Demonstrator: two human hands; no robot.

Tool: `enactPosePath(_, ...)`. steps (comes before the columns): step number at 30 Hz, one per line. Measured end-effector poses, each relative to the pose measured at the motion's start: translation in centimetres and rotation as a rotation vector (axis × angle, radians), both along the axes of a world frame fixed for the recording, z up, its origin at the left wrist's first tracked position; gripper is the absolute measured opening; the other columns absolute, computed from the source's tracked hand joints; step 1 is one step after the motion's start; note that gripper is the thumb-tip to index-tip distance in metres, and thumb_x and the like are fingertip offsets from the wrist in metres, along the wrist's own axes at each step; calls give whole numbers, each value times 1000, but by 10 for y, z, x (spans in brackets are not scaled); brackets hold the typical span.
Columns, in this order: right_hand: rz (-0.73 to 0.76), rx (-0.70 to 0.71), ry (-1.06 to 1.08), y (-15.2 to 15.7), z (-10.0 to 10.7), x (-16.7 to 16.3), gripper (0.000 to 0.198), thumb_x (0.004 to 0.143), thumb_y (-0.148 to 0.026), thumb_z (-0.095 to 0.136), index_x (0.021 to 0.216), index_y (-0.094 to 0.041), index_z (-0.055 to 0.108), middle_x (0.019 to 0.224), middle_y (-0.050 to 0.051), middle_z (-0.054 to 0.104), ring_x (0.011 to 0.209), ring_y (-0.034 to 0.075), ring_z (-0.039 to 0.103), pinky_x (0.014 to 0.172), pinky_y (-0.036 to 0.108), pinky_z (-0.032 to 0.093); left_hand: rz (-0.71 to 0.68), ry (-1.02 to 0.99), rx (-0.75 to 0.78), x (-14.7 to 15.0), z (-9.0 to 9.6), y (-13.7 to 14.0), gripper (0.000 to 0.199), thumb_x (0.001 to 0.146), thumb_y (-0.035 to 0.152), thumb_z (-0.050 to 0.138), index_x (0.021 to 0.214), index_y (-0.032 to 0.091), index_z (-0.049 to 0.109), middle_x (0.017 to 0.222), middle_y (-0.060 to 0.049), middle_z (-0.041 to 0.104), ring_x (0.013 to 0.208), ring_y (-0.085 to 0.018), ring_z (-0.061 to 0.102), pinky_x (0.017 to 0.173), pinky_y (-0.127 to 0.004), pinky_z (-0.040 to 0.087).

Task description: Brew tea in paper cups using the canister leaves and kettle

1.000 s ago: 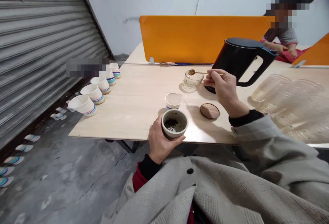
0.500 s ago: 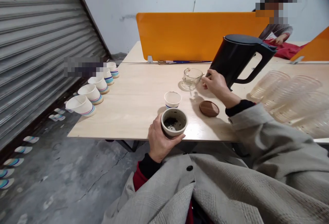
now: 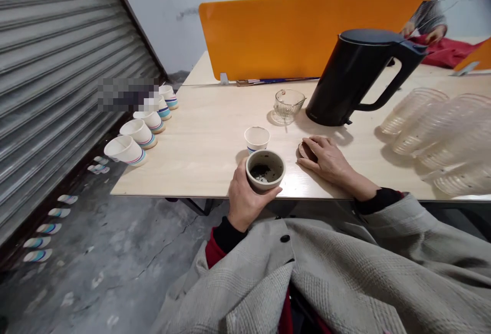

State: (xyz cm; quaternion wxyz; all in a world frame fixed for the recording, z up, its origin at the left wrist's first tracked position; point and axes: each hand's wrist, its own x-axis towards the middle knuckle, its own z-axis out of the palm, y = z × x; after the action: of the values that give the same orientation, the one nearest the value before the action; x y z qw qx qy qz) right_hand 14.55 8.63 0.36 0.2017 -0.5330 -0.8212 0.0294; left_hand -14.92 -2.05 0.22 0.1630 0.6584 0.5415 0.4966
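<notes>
My left hand is wrapped round a grey ceramic cup at the table's front edge. Dark bits like tea leaves lie in its bottom. Over a round brown lid rests my right hand, thumb and fingers closed about its rim; the lid is partly hidden and lies on the table. Just behind the ceramic cup stands a white paper cup. Farther back is a clear glass pitcher with a pouring lip. A black electric kettle stands upright to its right.
Several paper cups line the table's left edge. Clear plastic cups lie stacked at the right. An orange partition crosses the back. Beyond it a person's hands handle red cloth.
My right hand has come away from beside the glass pitcher, down and toward me, and taken hold of the brown lid. My left hand still holds the ceramic cup. The view has tilted slightly.
</notes>
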Motion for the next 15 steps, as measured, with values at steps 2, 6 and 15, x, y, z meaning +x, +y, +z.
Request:
enactPosePath(2, 8, 53, 102, -6, 7, -8, 71, 98, -63, 61, 153, -18, 63, 142, 24, 65, 135, 47, 56, 113, 70, 48, -11, 4, -7, 4, 0, 1, 105, 72, 55, 98, 156, 26, 42, 149, -17, 66, 137, -38, 68, 113, -55, 58)
enactPosePath(6, 117, 154, 313, -34, 44, -36, 68, 99, -65, 63, 157, -29, 60, 144, 18, 65, 132, 42, 60, 113, 66, 49, -42, 10, -7, 8, -1, 4, 104, 72, 55, 98, 154, 25, 43, 147, -16, 67, 136, -37, 68, 112, -53, 59)
enactPosePath(15, 388, 152, 110, -71, 90, -103, 74, 101, -69, 59, 154, -17, 61, 142, 21, 65, 125, 40, 56, 109, 61, 53, -78, 54, 11, 3, -13, 5, 106, 72, 65, 93, 156, 26, 41, 150, -18, 66, 133, -41, 71, 108, -59, 61)
